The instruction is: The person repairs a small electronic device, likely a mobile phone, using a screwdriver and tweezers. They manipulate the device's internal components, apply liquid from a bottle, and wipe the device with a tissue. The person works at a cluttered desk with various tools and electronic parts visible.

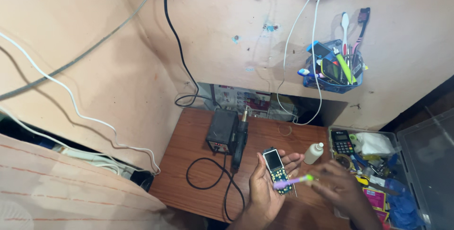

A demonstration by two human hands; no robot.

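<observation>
Cradling the opened phone (276, 171) flat in your left hand (266, 187) above the desk (189, 163), fingers loosely curled beneath it, keep your right hand (338, 187), fingers pinched on the purple-and-green tool (293, 181), steady over the circuit board.

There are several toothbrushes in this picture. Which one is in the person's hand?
The purple toothbrush with the green tip, held by the right hand over the phone board. The other toothbrushes stand upright in the blue wall holder.
</observation>
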